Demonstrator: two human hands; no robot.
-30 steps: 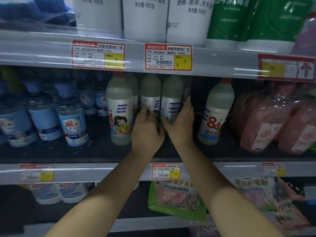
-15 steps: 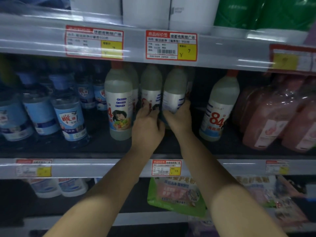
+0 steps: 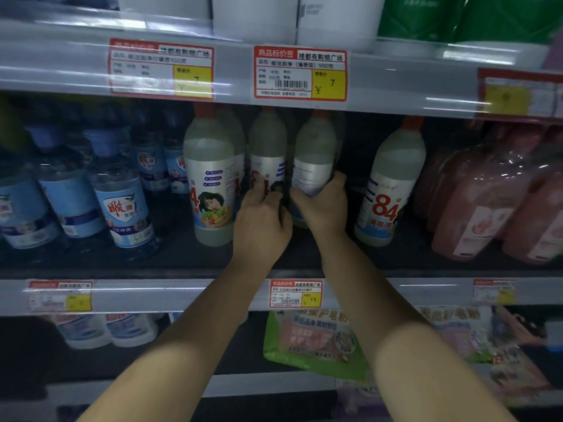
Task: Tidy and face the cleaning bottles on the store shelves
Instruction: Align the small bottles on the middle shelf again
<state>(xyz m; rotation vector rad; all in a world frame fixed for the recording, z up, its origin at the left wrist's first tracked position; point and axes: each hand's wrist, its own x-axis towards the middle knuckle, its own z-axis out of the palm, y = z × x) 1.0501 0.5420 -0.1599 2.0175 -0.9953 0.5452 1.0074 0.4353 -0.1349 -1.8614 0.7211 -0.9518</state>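
Note:
Several pale disinfectant bottles with orange caps stand on the middle shelf (image 3: 122,260). My left hand (image 3: 262,220) grips the low part of one bottle (image 3: 267,153) whose red "84" label faces partly forward. My right hand (image 3: 324,205) grips the bottle beside it (image 3: 313,159), which shows its plain back label. Left of my hands a bottle with a cartoon label (image 3: 210,184) faces forward at the shelf front. To the right another "84" bottle (image 3: 390,184) stands alone, leaning slightly.
Blue-labelled bottles (image 3: 122,205) fill the shelf's left side and pink refill packs (image 3: 487,202) its right. White and green containers (image 3: 335,16) stand on the upper shelf. Price tags (image 3: 300,74) line the shelf rails. A green pouch (image 3: 313,342) lies on the lower shelf.
Both hands have closed more tightly round the two middle bottles. The right-hand bottle has turned, so its plain back label shows. The view has drifted downward slightly.

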